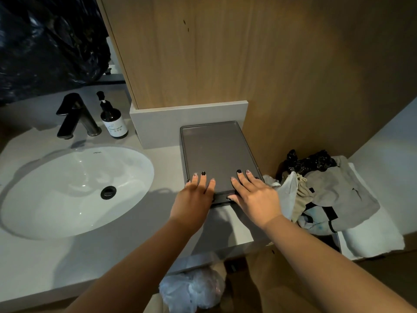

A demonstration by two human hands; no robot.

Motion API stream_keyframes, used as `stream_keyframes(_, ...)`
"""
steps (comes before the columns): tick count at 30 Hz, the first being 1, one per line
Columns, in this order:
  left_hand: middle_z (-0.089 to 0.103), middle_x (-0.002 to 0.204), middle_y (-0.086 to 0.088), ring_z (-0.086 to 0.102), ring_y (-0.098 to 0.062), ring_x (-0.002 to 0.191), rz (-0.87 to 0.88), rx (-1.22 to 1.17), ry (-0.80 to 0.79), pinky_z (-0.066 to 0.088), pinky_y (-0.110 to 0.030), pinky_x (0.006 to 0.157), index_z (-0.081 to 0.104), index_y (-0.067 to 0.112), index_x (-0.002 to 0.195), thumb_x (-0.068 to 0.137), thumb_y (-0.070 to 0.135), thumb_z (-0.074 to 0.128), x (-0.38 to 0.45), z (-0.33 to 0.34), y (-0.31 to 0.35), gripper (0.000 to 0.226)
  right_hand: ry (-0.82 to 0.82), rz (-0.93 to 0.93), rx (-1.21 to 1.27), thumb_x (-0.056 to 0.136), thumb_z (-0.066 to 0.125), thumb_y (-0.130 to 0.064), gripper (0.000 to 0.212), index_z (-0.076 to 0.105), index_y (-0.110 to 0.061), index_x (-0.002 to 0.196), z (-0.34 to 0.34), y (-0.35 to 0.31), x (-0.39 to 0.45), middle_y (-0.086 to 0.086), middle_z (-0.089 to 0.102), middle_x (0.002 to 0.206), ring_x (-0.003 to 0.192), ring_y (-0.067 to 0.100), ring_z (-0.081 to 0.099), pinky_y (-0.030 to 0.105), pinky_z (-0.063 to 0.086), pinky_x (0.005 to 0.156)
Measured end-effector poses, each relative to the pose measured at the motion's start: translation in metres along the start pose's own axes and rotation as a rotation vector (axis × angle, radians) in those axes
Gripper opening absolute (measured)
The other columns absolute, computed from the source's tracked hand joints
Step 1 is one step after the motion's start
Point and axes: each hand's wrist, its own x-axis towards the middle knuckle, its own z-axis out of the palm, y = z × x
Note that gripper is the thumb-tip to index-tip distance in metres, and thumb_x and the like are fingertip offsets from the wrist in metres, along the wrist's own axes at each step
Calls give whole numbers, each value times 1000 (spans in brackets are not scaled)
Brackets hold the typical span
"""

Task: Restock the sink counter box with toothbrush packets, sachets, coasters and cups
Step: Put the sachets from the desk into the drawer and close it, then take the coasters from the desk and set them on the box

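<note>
A white oval sink (74, 188) is set into the grey counter (45, 263), with a black drain at its bottom. Behind it stand a black tap (74, 116) and, just beside the tap on the right, a dark pump bottle (112, 118) with a white label. A wood panel (225, 53) rises behind the counter's right end, with a pale ledge at its foot. Off the counter's right edge lies a heap of crumpled grey and white cloths (334, 193) (with a bit of black plastic at its far side), resting on a folded white towel (372, 240). Below the counter's front edge shows a clear plastic bag (194, 288).

The grey box (216, 154) lies flat on the counter's right end, its far edge against the ledge and the wood panel, its flat top showing nothing on it. Both hands rest on its near end. The left hand (194, 197) lies palm down with fingers straight and spread over the near left corner. The right hand (255, 195) lies the same way over the near right corner, fingers flat on top and the thumb tucked at the front edge. Neither hand curls round anything. The cloth heap lies just beside the right hand.
</note>
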Motion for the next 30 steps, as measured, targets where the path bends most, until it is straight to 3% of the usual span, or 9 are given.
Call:
stream_keyframes(3, 10, 160, -14, 8, -32, 148, -19, -32, 10, 21, -37, 116, 4, 13, 153, 104, 27, 34, -1, 3, 0, 59, -48, 7, -4, 86, 43, -48, 48, 74, -18, 106, -1, 1, 1, 5, 74, 108, 102, 23, 70, 30, 57, 71)
stream_keyframes(7, 9, 161, -15, 7, -32, 148, -23, -28, 3, 16, -37, 118, 3, 12, 153, 104, 27, 35, -1, 2, 1, 61, -24, 13, 0, 74, 75, -46, 43, 75, -16, 105, -4, -1, 1, 6, 74, 107, 101, 25, 70, 32, 58, 69)
stream_keyframes(11, 14, 160, -17, 14, -33, 147, -54, -27, -7, 17, -39, 118, 8, 10, 153, 102, 27, 39, -1, 2, 7, 62, -44, 23, -3, 69, 80, -44, 47, 74, -15, 106, -8, -5, 0, 8, 74, 108, 101, 26, 70, 35, 58, 73)
stream_keyframes(15, 29, 153, -23, 26, -38, 143, -75, -44, 31, 23, -42, 116, 23, 6, 150, 97, 33, 52, -8, -2, 13, 66, -83, 31, 24, 80, 71, -36, 51, 62, -16, 126, -14, -7, -6, 10, 64, 128, 121, 29, 58, 40, 51, 93)
stream_keyframes(17, 10, 160, -19, 9, -36, 148, -90, -112, -31, 12, -42, 120, 8, 8, 153, 102, 38, 36, -8, -4, 16, 65, -150, 0, 77, 92, 56, -29, 57, 39, -16, 145, -18, -6, -9, 10, 41, 150, 140, 31, 34, 42, 32, 112)
stream_keyframes(19, 2, 162, -13, 0, -31, 149, -128, -183, -80, 8, -39, 121, 2, 13, 154, 101, 42, 30, -8, -11, 16, 66, -221, -12, 127, 97, 44, -29, 61, 20, -17, 152, -25, -4, -9, 8, 19, 160, 147, 29, 14, 41, 15, 118)
stream_keyframes(24, 19, 160, -10, 13, -24, 148, -160, -348, 26, 16, -35, 120, 13, 14, 153, 99, 42, 37, -17, -27, 14, 65, -164, -129, 240, 96, 45, -15, 64, 15, -15, 152, -47, 1, -5, 7, 19, 159, 146, 23, 20, 34, 18, 117)
stream_keyframes(27, 18, 160, -9, 11, -21, 149, -230, -411, 102, 16, -35, 120, 16, 15, 153, 98, 43, 38, -28, -34, 11, 66, -88, -185, 267, 98, 44, -22, 61, 18, -14, 151, -57, 2, -1, 8, 21, 159, 146, 23, 21, 34, 19, 118)
stream_keyframes(30, 16, 161, -8, 10, -20, 149, -320, -475, 140, 16, -36, 120, 17, 16, 153, 98, 44, 39, -48, -38, 5, 66, -117, -239, 309, 97, 45, -30, 64, 16, -13, 152, -65, -3, 4, 7, 16, 160, 147, 23, 15, 33, 16, 118)
